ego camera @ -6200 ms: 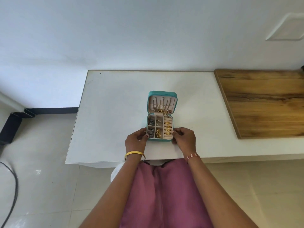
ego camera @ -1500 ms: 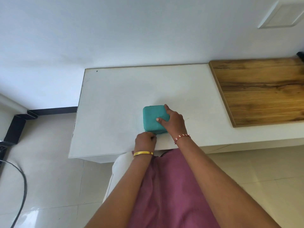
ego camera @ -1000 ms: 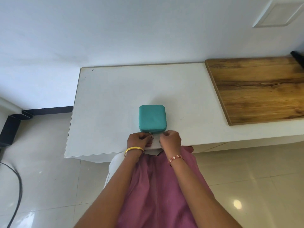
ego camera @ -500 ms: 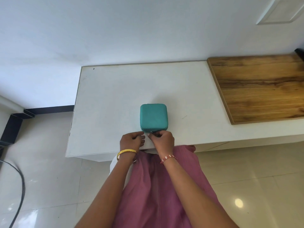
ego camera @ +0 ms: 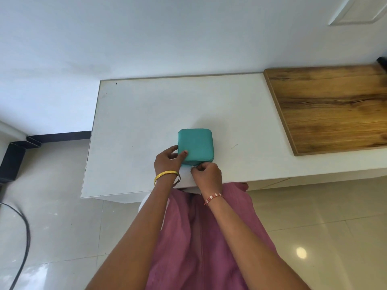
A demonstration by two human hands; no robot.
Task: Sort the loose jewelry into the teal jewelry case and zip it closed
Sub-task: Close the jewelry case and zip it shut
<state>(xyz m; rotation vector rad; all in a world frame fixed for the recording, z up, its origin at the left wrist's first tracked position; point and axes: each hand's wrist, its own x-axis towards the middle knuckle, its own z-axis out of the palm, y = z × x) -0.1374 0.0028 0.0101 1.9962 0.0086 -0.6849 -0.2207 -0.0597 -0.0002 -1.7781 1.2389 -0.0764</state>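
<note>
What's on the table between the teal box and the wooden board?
Only bare white table and one tiny dark mark lie between the teal case and the wooden board, seen in the head view.

A closed teal jewelry case [ego camera: 195, 144] sits on a white table [ego camera: 146, 114]. The left hand [ego camera: 168, 161] grips its near-left corner; the right hand [ego camera: 207, 173] pinches the zipper pull [ego camera: 193, 165].

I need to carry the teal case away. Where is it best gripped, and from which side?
Probably from above, spanning the teal case across its left and right walls: it lies flat, closed, a low rounded square, with the zipper pull on its near edge.
</note>
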